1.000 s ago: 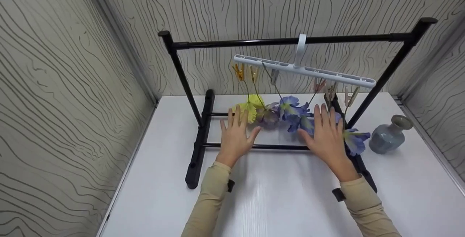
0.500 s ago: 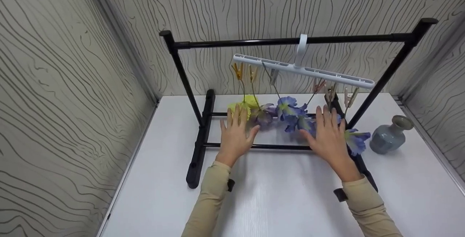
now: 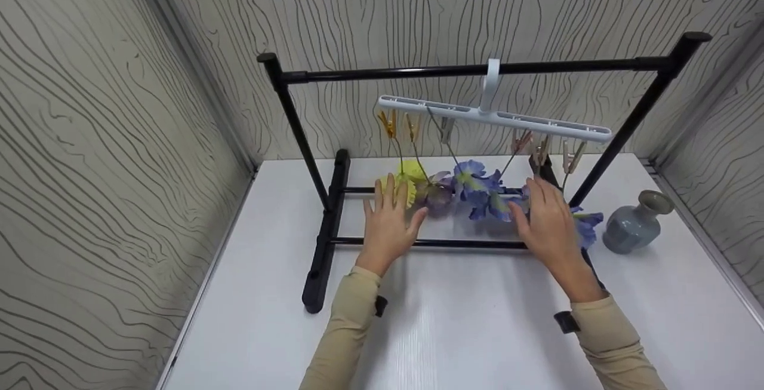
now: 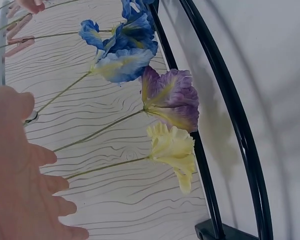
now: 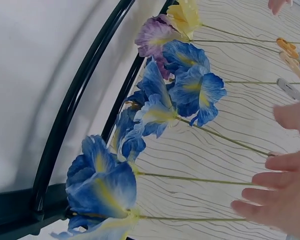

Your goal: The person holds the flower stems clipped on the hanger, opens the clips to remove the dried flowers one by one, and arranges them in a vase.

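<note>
Flowers hang head-down by their stems from a white clip hanger. Among them are a yellow flower, a purple flower and several blue flowers. Orange clothespins and pink clothespins hold stems. In the head view my left hand is raised before the yellow flower, its fingers straight and spread. My right hand is in front of the right-hand blue flowers, partly hiding them, fingers extended and closer together. Neither hand holds anything. I cannot tell whether the right fingers touch a stem.
The hanger hooks over the top bar of a black rack, tilted down to the right. Two lower rods join the rack's feet. A grey-blue vase stands right of the rack on the white table. Patterned panels enclose the back and sides.
My right hand has shifted slightly right and its fingers have drawn together, now covering more of the rightmost blue flower. The yellow flower has swung a little. My left hand stays almost in place.
</note>
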The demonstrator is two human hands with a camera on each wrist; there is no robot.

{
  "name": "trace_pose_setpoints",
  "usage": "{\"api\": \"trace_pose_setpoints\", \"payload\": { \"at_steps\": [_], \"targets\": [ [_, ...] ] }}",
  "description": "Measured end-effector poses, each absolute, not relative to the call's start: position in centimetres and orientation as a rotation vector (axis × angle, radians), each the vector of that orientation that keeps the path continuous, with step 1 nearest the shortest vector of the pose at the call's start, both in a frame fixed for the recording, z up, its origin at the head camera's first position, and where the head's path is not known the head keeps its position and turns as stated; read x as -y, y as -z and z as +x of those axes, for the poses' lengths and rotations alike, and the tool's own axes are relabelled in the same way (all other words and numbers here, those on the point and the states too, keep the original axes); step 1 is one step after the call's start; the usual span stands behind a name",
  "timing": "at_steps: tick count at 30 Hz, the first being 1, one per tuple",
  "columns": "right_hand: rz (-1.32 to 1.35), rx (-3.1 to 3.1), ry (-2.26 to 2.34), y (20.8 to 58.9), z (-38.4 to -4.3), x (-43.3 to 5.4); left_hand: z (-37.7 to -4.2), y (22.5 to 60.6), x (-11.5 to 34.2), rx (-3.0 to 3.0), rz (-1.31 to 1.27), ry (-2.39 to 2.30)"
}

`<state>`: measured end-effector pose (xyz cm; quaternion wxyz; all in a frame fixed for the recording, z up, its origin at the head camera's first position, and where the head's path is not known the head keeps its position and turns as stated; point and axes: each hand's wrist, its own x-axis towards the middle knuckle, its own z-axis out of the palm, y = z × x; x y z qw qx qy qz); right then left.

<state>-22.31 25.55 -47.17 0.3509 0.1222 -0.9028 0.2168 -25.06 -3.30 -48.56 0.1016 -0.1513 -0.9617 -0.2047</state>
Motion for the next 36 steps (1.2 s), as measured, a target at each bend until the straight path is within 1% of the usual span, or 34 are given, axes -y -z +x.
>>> {"api": "trace_pose_setpoints", "payload": {
  "at_steps": [3, 7, 11, 14, 23, 29, 36],
  "targets": [
    [0.241, 2.152, -0.562, 46.6, -22.5, -25.9, -25.0, 48.6, 2.5, 2.798, -0.461, 0.584],
    [0.07, 2.006, -0.604, 45.2, -23.1, -26.6, -24.8, 48.6, 1.1, 2.69, -0.502, 0.513],
    [-0.072, 2.005, -0.657, 43.7, -24.1, -27.3, -24.5, 48.7, -0.4, 2.571, -0.569, 0.476],
    [-0.131, 2.055, -0.71, 43.0, -25.0, -27.7, -24.3, 48.8, -1.5, 2.514, -0.607, 0.472],
    [-0.119, 2.068, -0.819, 42.5, -26.7, -28.3, -24.2, 49.5, -3.6, 2.484, -0.671, 0.485],
    [-0.118, 2.102, -0.812, 42.2, -26.9, -28.7, -24.3, 50.0, -4.3, 2.493, -0.697, 0.488],
    [-0.145, 2.139, -0.777, 42.0, -27.1, -28.7, -24.4, 50.0, -5.6, 2.522, -0.762, 0.661]
  ]
}}
